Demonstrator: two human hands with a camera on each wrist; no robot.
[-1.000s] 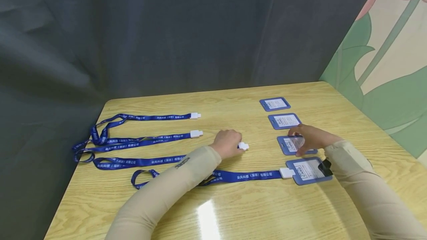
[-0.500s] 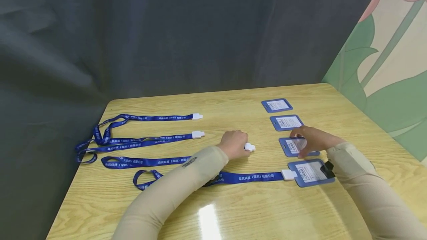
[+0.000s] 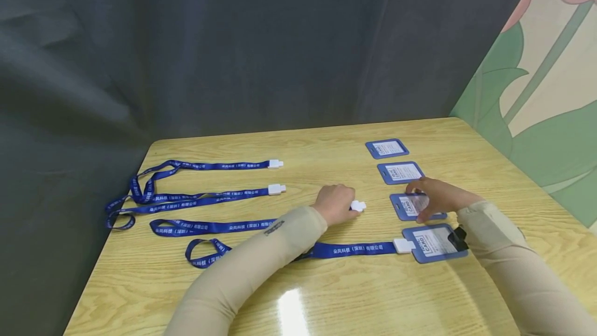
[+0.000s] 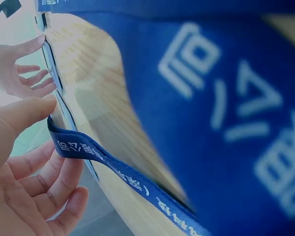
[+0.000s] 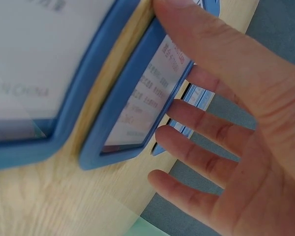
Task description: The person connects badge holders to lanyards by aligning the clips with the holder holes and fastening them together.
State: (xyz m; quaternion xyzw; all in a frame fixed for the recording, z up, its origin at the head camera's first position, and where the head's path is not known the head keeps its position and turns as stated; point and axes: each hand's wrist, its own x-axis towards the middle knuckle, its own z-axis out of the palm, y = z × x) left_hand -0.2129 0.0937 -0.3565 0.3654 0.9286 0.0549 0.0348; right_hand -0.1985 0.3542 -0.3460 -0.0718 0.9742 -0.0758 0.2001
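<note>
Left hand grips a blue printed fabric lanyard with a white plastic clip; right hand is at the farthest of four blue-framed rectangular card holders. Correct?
Not the farthest: the head view shows the right hand at the second-nearest blue-framed rectangular card holder. The left hand does grip the blue printed fabric lanyard with the white plastic clip.

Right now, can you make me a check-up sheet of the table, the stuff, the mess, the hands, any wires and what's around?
Surface: wooden table, bright reflection near the front.
Job's things: four blue lanyards and four blue card holders; the nearest white clip meets the nearest holder.
Clutter: nothing seen.
Hands: left hand pinches the third lanyard from the back; right hand spans the third card holder between thumb and fingers.
Cables: nothing seen.
Surroundings: dark cloth behind, flower mural at right.
</note>
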